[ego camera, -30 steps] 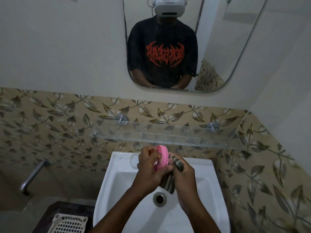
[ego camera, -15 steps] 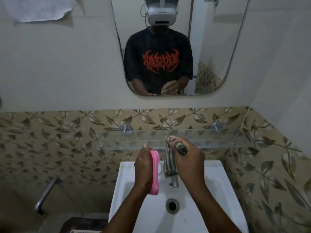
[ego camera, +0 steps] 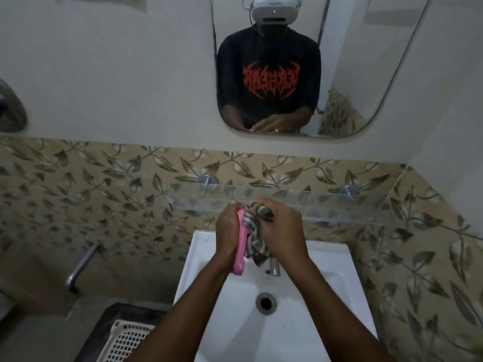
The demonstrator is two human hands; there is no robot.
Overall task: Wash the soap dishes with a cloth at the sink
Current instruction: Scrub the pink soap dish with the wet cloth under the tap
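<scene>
Pink soap dish (ego camera: 241, 250) on edge, striped cloth (ego camera: 254, 232) pressed against it

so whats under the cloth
The lower end of a metal tap shows below the striped cloth, over the white sink. The tap's upper part is hidden by the cloth and the right hand.

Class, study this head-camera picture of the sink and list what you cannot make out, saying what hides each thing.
1. Head view: the pink soap dish shows edge-on; the left hand and the striped cloth cover its faces.
2. Head view: the tap is mostly behind the right hand and cloth; running water cannot be told.
3. Head view: the white basket is cut off by the bottom edge and an arm.
</scene>
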